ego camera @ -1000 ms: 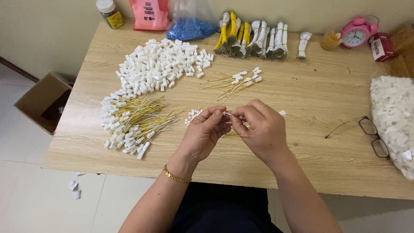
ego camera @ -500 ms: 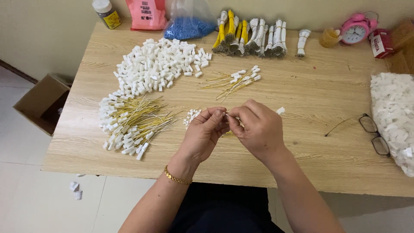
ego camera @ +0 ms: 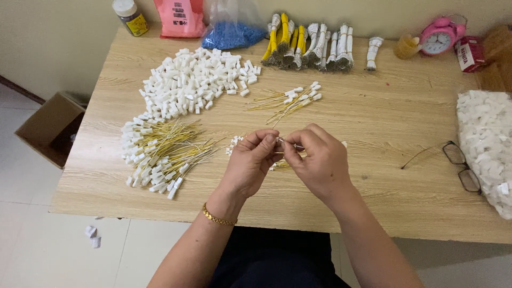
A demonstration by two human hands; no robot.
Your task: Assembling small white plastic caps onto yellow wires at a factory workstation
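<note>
My left hand [ego camera: 249, 162] and my right hand [ego camera: 318, 160] meet over the middle of the wooden table [ego camera: 384, 122], fingertips pinched together on a small white connector with thin yellow wires [ego camera: 281, 142]. More yellow wires [ego camera: 281, 166] lie under my hands, partly hidden. A pile of loose white connectors [ego camera: 194, 85] lies at the back left. In front of that pile sits a heap of yellow wires fitted with white connectors [ego camera: 157, 154]. A smaller group of wired pieces [ego camera: 290, 98] lies just beyond my hands.
Bundled yellow and white wires [ego camera: 309, 45] line the back edge, with a blue bag [ego camera: 232, 33], a pink bag [ego camera: 180, 18], a jar [ego camera: 129, 12] and a pink alarm clock [ego camera: 438, 38]. Glasses [ego camera: 461, 165] and a bag of white parts [ego camera: 488, 149] lie right. A cardboard box [ego camera: 45, 128] stands on the floor.
My hands have stayed together at the table's middle, with only small finger movements on the connector and wires. The view has shifted slightly.
</note>
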